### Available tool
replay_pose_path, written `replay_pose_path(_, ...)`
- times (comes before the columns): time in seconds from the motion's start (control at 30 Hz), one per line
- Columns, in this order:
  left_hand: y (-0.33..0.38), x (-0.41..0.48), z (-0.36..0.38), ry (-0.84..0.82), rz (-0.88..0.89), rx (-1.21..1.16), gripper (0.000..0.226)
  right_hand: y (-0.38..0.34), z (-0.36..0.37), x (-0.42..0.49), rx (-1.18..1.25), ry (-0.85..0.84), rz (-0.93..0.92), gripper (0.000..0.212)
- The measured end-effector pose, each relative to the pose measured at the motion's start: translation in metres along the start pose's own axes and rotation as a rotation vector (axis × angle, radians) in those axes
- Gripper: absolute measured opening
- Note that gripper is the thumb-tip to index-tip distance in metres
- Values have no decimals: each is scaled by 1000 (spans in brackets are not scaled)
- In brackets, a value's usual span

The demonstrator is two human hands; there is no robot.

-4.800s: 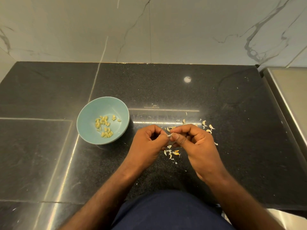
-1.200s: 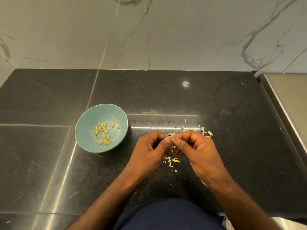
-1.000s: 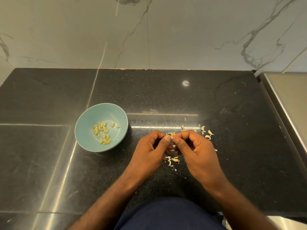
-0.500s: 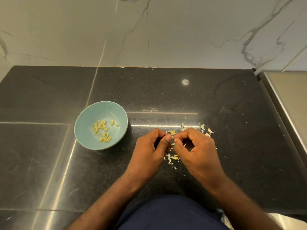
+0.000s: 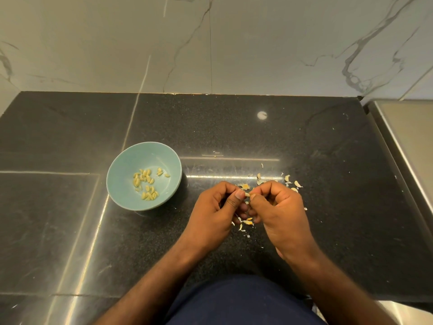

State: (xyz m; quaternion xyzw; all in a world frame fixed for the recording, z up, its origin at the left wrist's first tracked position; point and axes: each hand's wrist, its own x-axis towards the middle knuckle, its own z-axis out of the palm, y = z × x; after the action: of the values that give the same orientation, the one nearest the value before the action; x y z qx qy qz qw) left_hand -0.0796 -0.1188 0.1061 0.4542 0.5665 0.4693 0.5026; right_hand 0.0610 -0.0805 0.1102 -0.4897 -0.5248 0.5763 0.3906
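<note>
While they meet over the black stone worktop [image 5: 304, 148], my left hand [image 5: 215, 212] and right hand [image 5: 278, 212] pinch a small pale seed [image 5: 247, 194] between them. Left of them sits a round teal bowl [image 5: 114, 184].

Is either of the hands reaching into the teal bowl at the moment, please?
No, the left hand and right hand meet to the right of the teal bowl, pinching a small pale seed between their fingertips.
</note>
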Motion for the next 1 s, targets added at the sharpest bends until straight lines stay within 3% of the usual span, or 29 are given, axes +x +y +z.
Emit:
replay_pose_path(0.17,3,0,0,-33,-91,-196,24,-1,0,2,235,-57,108,7)
replay_pose_path(0.27,0,1,-1,28,-88,-157,19,-3,-3,4,230,-54,89,17)
replay_pose_path(0.33,-2,2,-3,50,-67,-101,14,0,-8,5,124,-48,34,30)
replay_pose_path(0.43,-3,4,-5,64,-44,-54,11,5,-13,6,-17,-91,-13,13)
replay_pose_path(0.5,-3,4,-5,67,-27,-29,12,6,-13,4,-56,-156,-28,18)
replay_pose_path(0.67,-7,4,-6,45,-23,92,16,11,-12,2,-455,-167,-313,14)
replay_pose_path(0.8,-8,4,-4,47,30,249,17,12,-11,4,-618,-237,-330,32)
replay_pose_path(1.0,-14,2,-1,61,137,450,28,14,-12,6,-829,-286,-386,28)
